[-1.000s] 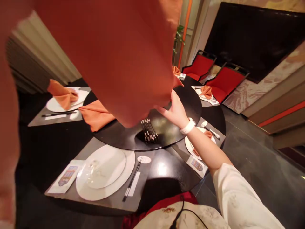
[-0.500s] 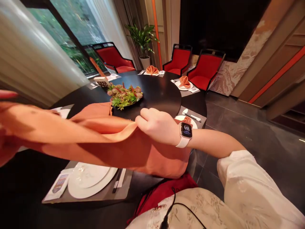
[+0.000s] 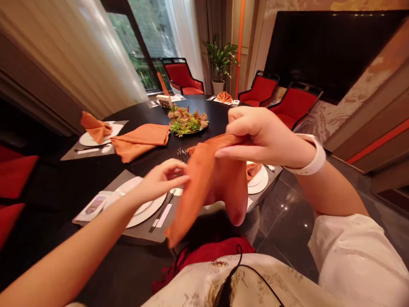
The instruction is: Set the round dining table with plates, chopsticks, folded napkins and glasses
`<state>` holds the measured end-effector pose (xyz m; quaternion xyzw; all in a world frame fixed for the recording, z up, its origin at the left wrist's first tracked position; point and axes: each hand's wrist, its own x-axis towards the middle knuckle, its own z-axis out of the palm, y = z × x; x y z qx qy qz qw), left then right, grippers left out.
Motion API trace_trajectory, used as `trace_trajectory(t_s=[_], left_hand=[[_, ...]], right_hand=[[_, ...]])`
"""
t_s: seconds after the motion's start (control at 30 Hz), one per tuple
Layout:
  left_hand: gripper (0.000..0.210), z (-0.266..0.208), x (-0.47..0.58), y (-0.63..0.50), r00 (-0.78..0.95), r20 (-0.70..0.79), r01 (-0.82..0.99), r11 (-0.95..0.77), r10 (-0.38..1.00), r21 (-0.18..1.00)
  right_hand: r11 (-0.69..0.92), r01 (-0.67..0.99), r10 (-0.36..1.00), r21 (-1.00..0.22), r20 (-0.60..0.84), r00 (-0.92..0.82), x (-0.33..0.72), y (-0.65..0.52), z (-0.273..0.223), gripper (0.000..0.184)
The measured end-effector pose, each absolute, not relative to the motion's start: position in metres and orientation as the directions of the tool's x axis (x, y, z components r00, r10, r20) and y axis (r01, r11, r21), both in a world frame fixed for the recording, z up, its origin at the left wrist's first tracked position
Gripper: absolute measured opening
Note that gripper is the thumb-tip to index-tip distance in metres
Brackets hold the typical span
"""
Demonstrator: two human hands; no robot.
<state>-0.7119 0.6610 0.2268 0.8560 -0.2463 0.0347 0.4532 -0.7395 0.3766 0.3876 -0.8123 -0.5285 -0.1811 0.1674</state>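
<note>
An orange cloth napkin hangs loosely in folds over the table's near edge. My right hand, with a white watch band at the wrist, pinches its upper part between thumb and fingers. My left hand is beside the cloth's left side, its thumb and curled fingers apart; the thumb tip seems to touch the fabric. Below the left hand, a white plate rests on a grey placemat with black chopsticks. A second orange napkin lies folded flat beyond it.
The round black table carries a plant centrepiece. Several forks lie behind the held cloth. A folded napkin stands on the left plate, with another setting at right. Red chairs surround the table.
The napkin was stretched wide between both hands; now it hangs bunched from my right hand. My left hand has come inward from the far left, and my right hand has risen rightward.
</note>
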Motion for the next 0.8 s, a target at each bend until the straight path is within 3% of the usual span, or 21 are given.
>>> trace_trajectory(t_s=[0.07, 0.17, 0.23, 0.37, 0.47, 0.7, 0.8], left_hand=[[0.038, 0.221, -0.716, 0.638, 0.787, 0.399, -0.589, -0.379, -0.471, 0.714], [0.066, 0.225, -0.720, 0.606, 0.655, 0.582, -0.749, -0.311, -0.482, 0.586], [0.078, 0.231, -0.719, 0.592, 0.607, 0.613, -0.788, -0.283, -0.506, 0.546], [0.044, 0.244, -0.707, 0.587, 0.515, 0.516, -0.818, -0.212, -0.685, 0.535], [0.021, 0.254, -0.693, 0.594, 0.397, 0.447, -0.830, -0.106, -0.801, 0.547], [0.029, 0.293, -0.687, 0.580, 0.222, 0.402, -0.804, 0.065, -0.888, 0.590], [0.029, 0.306, -0.696, 0.567, 0.123, 0.352, -0.754, 0.143, -0.928, 0.641]], right_hand=[[-0.307, 0.948, 0.845, -0.086, 0.433, 0.313, -0.741, 0.375, 0.395, 0.039], [-0.182, 0.977, 0.920, -0.108, 0.332, 0.208, -0.744, 0.382, 0.403, 0.038], [-0.123, 0.986, 0.955, -0.115, 0.255, 0.149, -0.745, 0.388, 0.408, 0.038], [-0.100, 0.991, 0.986, -0.085, 0.124, 0.110, -0.743, 0.390, 0.418, 0.040], [-0.120, 0.988, 0.986, -0.100, 0.105, 0.131, -0.740, 0.383, 0.427, 0.043], [-0.051, 0.921, 0.994, -0.387, 0.072, 0.086, -0.735, 0.371, 0.445, 0.049], [-0.087, 0.858, 0.985, -0.506, 0.084, 0.150, -0.732, 0.362, 0.448, 0.046]])
